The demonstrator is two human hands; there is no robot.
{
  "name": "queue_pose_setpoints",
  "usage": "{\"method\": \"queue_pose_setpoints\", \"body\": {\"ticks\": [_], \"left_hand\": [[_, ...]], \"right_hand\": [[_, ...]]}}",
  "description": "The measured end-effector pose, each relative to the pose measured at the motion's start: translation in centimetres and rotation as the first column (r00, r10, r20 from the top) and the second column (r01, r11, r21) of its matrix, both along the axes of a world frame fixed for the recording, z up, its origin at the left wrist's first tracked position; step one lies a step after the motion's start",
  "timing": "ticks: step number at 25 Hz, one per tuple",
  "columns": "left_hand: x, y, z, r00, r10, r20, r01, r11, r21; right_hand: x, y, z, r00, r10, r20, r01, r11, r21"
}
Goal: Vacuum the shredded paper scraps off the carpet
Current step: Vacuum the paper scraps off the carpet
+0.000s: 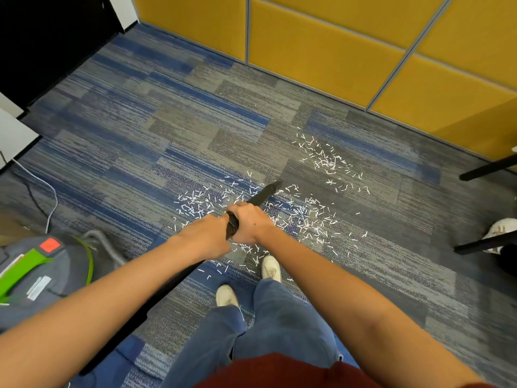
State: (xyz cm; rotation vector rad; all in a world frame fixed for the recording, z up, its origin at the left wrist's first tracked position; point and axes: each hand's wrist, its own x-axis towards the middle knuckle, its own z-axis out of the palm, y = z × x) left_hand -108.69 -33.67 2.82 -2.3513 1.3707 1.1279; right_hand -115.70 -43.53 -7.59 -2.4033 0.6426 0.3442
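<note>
L grip [208,237], R grip [249,224] clasp black plastic vacuum wand [265,194]; tip prob. on blue-grey carpet [140,121] amid white paper scraps [307,217].

Setting: an office, most likely. Striped blue-and-grey carpet tiles [195,121] are covering the floor. Yellow fabric partition panels [321,51] in grey metal framing are running along the far side. Black furniture legs [489,166] are standing at right. Cables [42,186] are trailing at left.
</note>
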Motion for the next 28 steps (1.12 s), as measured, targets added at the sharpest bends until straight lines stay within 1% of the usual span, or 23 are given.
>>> {"method": "queue_pose_setpoints", "body": {"ticks": [3,6,12,15,18,24,28], "left_hand": [[-0.1,0.7,-0.2,1.0,0.02,-0.003,-0.02,1.0,0.004],[-0.7,0.6,-0.1,1.0,0.017,-0.013,-0.017,1.0,0.003],[-2.2,-0.6,0.1,0.995,-0.039,-0.087,0.038,0.999,-0.016],[-2.7,-1.0,0.1,0.993,-0.065,-0.098,0.062,0.998,-0.027],[-2.3,-0.3,0.3,0.994,-0.055,-0.092,0.053,0.998,-0.021],[-1.1,2.1,0.3,1.0,-0.003,-0.029,0.003,1.0,0.004],[-0.8,3.6,0.5,0.999,0.023,-0.027,-0.022,1.0,0.017]], "right_hand": [[0.2,0.5,0.0,1.0,0.018,0.003,-0.018,1.0,-0.005],[-0.3,0.5,0.1,1.0,0.007,-0.025,-0.008,0.999,-0.032],[-3.0,-0.7,0.3,0.994,-0.019,-0.109,0.007,0.995,-0.101],[-3.8,-0.9,0.2,0.994,-0.025,-0.103,0.013,0.993,-0.117],[-3.5,-0.3,0.2,0.996,-0.027,-0.087,0.019,0.996,-0.09],[-1.2,1.8,0.1,0.999,0.012,-0.05,-0.015,0.998,-0.055],[-0.4,3.1,0.4,0.997,0.052,-0.065,-0.057,0.996,-0.073]]}}
